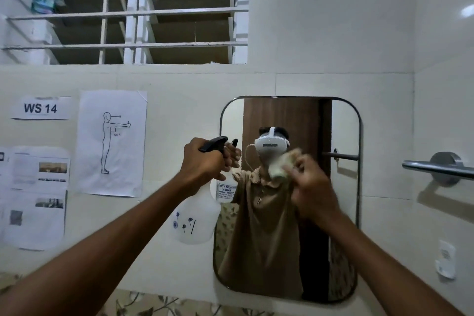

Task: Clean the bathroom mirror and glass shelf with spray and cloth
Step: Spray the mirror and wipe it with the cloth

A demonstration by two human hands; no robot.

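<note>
On the cream tiled wall, right of centre, hangs the rounded rectangular mirror with a thin dark metal frame (343,213). Its glass is smooth and reflects the person in a brown shirt and a brown wooden door behind.

The left hand (205,161) is closed around the neck of the translucent white plastic spray bottle with a black trigger head (200,218), and fingers wrap over the trigger. The bottle hangs just beside the left edge of the mirror and its nozzle points toward the glass. The body is cloudy, with a small printed label and little blue marks; I cannot tell how much liquid is inside.

The right hand (313,187) presses the crumpled pale greenish cloth (282,164) on the mirror glass, fingers bunched around it; the hand is blurred.

Left of the bottle, white paper sheets (110,143) are stuck flat on the tiles, one reading "WS 14". At the right, a brushed steel towel bar (436,167) comes out from the wall. Above is a window with white metal bars (128,13).
</note>
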